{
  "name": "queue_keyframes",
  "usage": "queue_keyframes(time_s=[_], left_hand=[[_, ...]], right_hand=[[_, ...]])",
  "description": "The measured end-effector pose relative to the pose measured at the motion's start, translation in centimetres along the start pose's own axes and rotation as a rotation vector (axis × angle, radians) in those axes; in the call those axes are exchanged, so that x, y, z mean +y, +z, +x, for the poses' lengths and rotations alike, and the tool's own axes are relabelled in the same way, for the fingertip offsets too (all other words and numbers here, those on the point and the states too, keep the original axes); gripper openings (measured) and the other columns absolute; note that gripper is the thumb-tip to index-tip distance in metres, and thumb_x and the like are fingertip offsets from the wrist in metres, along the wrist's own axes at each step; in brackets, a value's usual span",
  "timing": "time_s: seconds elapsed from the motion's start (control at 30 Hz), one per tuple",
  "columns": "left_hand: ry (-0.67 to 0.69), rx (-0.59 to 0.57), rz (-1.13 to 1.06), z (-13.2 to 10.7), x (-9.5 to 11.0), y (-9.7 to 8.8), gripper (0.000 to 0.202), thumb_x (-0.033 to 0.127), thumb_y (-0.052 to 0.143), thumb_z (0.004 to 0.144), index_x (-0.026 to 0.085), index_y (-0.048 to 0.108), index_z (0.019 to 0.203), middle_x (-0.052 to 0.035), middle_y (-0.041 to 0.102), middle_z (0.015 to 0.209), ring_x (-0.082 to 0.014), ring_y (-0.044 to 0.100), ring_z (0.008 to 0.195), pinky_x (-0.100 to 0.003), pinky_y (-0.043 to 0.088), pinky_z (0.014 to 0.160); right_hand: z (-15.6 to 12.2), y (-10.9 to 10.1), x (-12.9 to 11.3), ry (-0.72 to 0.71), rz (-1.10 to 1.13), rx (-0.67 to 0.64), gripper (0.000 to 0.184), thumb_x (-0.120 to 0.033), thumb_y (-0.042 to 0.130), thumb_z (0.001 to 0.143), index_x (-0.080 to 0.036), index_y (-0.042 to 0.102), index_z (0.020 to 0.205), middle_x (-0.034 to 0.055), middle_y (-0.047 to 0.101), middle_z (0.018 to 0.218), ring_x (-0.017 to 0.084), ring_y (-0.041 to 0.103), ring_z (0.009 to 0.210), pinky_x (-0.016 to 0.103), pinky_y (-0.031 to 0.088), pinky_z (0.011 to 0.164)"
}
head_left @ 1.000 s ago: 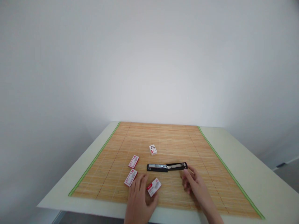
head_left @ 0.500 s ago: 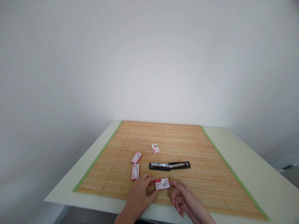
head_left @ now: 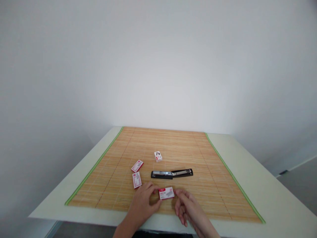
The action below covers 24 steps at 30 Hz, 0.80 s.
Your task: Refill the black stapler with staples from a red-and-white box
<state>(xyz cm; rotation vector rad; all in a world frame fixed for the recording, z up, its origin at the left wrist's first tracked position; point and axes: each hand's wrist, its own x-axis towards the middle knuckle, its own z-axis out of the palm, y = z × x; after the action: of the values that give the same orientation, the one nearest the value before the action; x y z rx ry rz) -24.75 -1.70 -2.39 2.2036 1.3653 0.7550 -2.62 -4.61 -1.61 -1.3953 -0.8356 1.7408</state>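
Observation:
A small red-and-white staple box [head_left: 166, 193] lies near the front of the mat, its printed face up. At its left end are the thumb and index finger of my left hand [head_left: 142, 202], closed on it. My right hand [head_left: 189, 209] has its fingertips at the right end, the other fingers curled in underneath. Just beyond the box lies a black stapler [head_left: 162, 175], spread out flat with its metal channel showing. To the left is a second red-and-white box [head_left: 136, 180], close to my left fingers, and a similar box [head_left: 137, 166] sits slantwise behind it.
A small white box [head_left: 158, 156] with a dark picture on it stands behind the stapler. Everything rests on a bamboo mat [head_left: 183, 145] with green edging, laid over a white table [head_left: 250, 172]. A pale wall [head_left: 158, 66] rises behind the table.
The whole view has swung slightly right, so table and objects appear further left. Both hands keep their places at the box's ends; the box looks turned a little more level.

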Motion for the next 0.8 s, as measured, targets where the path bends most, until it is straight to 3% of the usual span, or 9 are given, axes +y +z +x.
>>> queue_keyframes(time_s=[0.33, 0.47, 0.6, 0.67, 0.8], left_hand=[[0.01, -0.011, -0.006, 0.2, -0.2, 0.0, 0.03, 0.022, 0.072, 0.079, 0.028, 0.069, 0.109, -0.0024, 0.065, 0.101, -0.0231, 0.062, 0.095, -0.035, 0.048, 0.087], [0.007, -0.019, -0.019, 0.3, 0.0, 0.1, 0.03, 0.023, 0.072, 0.079, 0.028, 0.069, 0.109, -0.0028, 0.066, 0.105, -0.0241, 0.062, 0.1, -0.036, 0.048, 0.09], [-0.01, -0.031, -0.034, 0.2, -0.1, 0.1, 0.03, 0.026, 0.074, 0.08, 0.028, 0.07, 0.109, -0.004, 0.066, 0.109, -0.0255, 0.062, 0.104, -0.037, 0.047, 0.093], [-0.024, -0.039, -0.045, 0.1, -0.4, 0.0, 0.032, 0.029, 0.075, 0.08, 0.028, 0.069, 0.111, -0.0046, 0.066, 0.11, -0.0257, 0.062, 0.105, -0.037, 0.047, 0.093], [-0.062, -0.058, -0.079, -0.1, -1.2, -0.4, 0.037, 0.031, 0.078, 0.079, 0.027, 0.067, 0.115, -0.003, 0.065, 0.105, -0.0238, 0.061, 0.1, -0.035, 0.046, 0.09]], right_hand=[[-0.4, -0.2, -0.7, -0.024, -0.037, -0.03, 0.062, -0.076, 0.056, 0.082, -0.019, 0.05, 0.106, -0.0034, 0.062, 0.055, 0.009, 0.049, 0.033, 0.017, 0.026, 0.031], [-0.4, 0.1, -0.4, 0.009, -0.021, -0.098, 0.062, -0.076, 0.054, 0.083, -0.02, 0.049, 0.108, -0.0033, 0.062, 0.054, 0.01, 0.049, 0.033, 0.017, 0.028, 0.031], [-0.1, -1.1, -0.6, 0.02, -0.078, -0.14, 0.061, -0.074, 0.048, 0.089, -0.018, 0.054, 0.111, -0.0029, 0.061, 0.055, 0.009, 0.045, 0.034, 0.019, 0.026, 0.033], [0.5, -2.3, -0.8, -0.034, -0.216, -0.08, 0.061, -0.072, 0.047, 0.09, -0.016, 0.059, 0.111, -0.0041, 0.057, 0.053, 0.009, 0.042, 0.035, 0.021, 0.025, 0.036], [1.7, -3.4, -1.1, -0.356, -0.582, 0.09, 0.058, -0.053, 0.067, 0.085, -0.015, 0.063, 0.128, -0.0065, 0.052, 0.057, 0.012, 0.048, 0.05, 0.023, 0.033, 0.05]])
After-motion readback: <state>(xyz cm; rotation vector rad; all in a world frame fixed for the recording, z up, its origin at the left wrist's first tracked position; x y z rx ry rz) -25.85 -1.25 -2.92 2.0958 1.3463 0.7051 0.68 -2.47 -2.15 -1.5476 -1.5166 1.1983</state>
